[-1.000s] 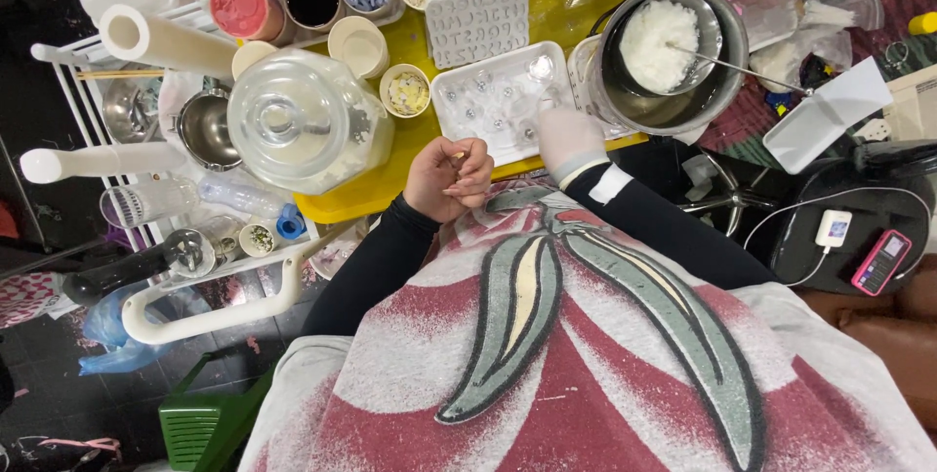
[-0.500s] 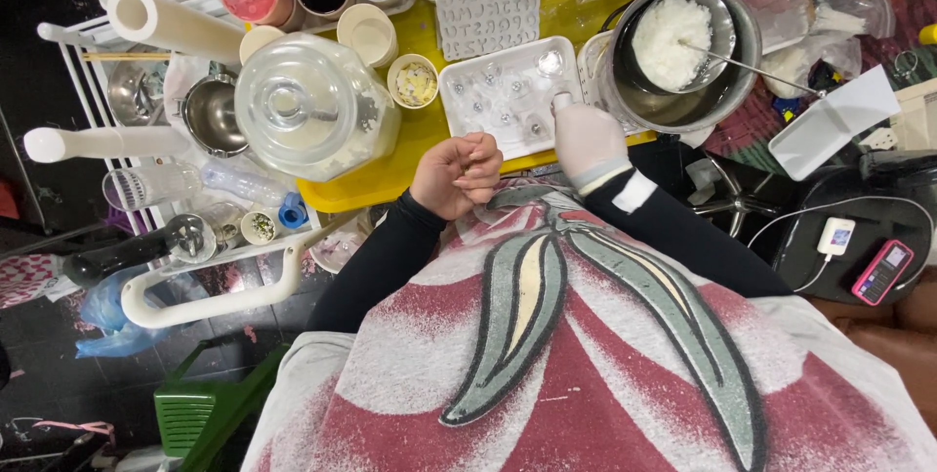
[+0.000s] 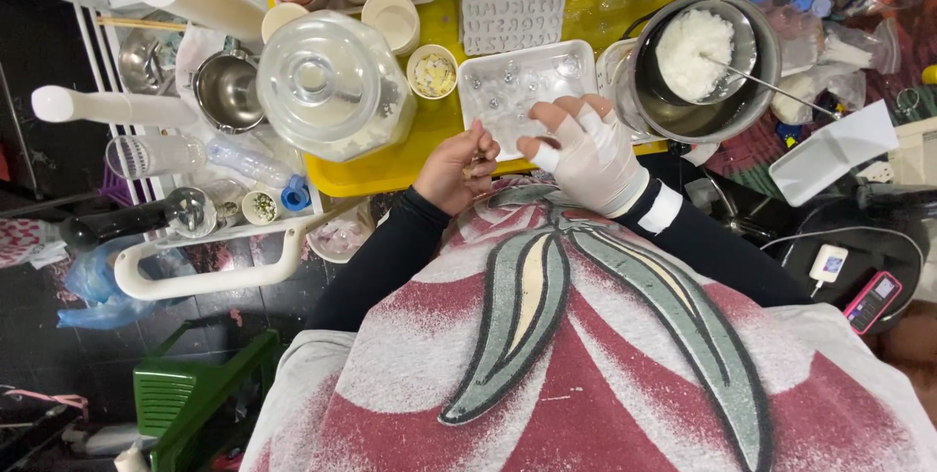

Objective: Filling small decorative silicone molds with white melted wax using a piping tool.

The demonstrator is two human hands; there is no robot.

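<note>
My left hand is bare and curled at the near edge of a yellow tray, pinching something small between the fingertips; what it is I cannot tell. My right hand wears a white glove with cut-off fingertips. Its fingers are spread just over the near rim of a white foam tray holding several small clear pieces. The two hands nearly touch above my lap, which is covered by a red, white and grey patterned cloth.
A large clear glass lidded jar stands left of the foam tray. A metal pot holding a bowl of white wax sits to the right. Small cups of beads, a white letter mould, white rolls, a green stool and a pink phone surround me.
The view has shifted down. My gloved right hand drew back from the foam tray toward me and spread its fingers; my left hand opened a little and pinches something near it.
</note>
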